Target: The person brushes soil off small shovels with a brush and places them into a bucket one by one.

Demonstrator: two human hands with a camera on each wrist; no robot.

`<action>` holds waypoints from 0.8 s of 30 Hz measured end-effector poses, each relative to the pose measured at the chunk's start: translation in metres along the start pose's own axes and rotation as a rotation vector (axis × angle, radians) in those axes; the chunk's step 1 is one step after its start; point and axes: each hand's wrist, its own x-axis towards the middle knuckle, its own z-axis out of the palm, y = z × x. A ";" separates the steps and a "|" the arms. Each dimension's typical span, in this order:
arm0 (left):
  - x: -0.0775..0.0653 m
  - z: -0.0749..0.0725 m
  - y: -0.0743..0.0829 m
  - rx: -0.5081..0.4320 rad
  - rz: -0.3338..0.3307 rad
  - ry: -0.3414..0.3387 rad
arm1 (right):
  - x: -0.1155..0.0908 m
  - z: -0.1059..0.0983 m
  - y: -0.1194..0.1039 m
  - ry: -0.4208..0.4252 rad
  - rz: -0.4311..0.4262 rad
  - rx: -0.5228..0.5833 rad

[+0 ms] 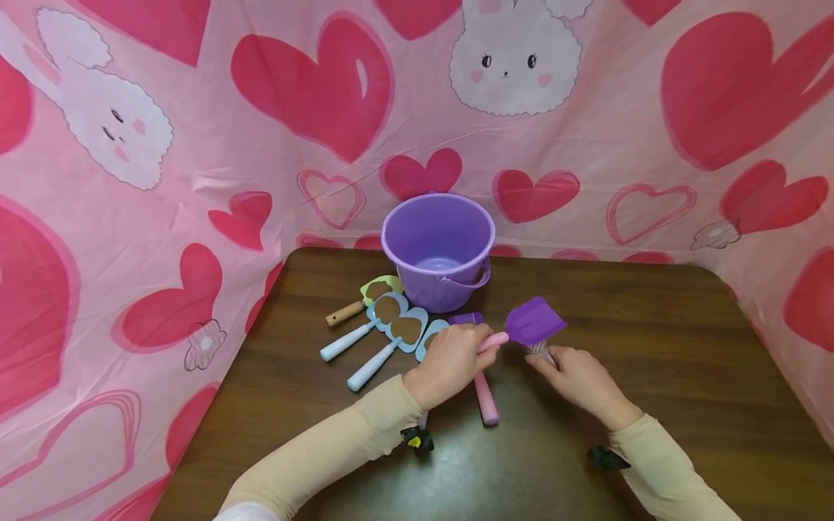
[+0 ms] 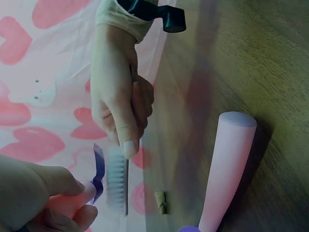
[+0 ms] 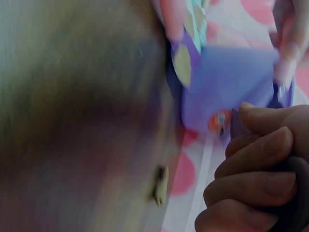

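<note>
My left hand (image 1: 449,362) grips the pink handle of a small purple shovel (image 1: 536,320), its blade pointing right. In my right hand (image 1: 583,380) is a brush (image 2: 117,181) with pale bristles and a dark grey handle (image 3: 295,186). In the head view the shovel blade partly covers the bristles; whether they touch I cannot tell. Beneath my left hand a purple tool with a pink handle (image 1: 486,399) lies on the table, its middle hidden. Left of it are two blue cutters (image 1: 409,329) with pale handles. Another blue cutter (image 1: 433,337) is partly behind my left hand.
A purple bucket (image 1: 438,288) stands upright at the back of the brown wooden table (image 1: 684,347), its handle hanging right. A green cutter (image 1: 365,298) with a wooden handle lies by its base. A small tan object (image 2: 161,202) rests on the table. Pink heart-printed cloth surrounds the table.
</note>
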 end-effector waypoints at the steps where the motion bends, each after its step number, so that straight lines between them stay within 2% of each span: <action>1: 0.000 0.000 0.000 -0.001 -0.003 -0.005 | 0.000 0.003 -0.004 -0.006 -0.008 0.005; 7: -0.001 -0.001 0.000 -0.027 -0.007 -0.029 | 0.002 0.004 -0.007 0.027 -0.016 0.012; 16: -0.004 -0.001 -0.002 -0.022 -0.003 -0.040 | 0.000 -0.019 0.014 0.042 0.081 0.019; 18: -0.004 0.000 -0.003 -0.021 -0.004 -0.038 | 0.000 -0.022 0.015 0.021 0.090 0.038; 24: -0.004 0.001 -0.004 -0.020 0.004 -0.024 | -0.002 -0.020 0.019 -0.120 0.142 0.158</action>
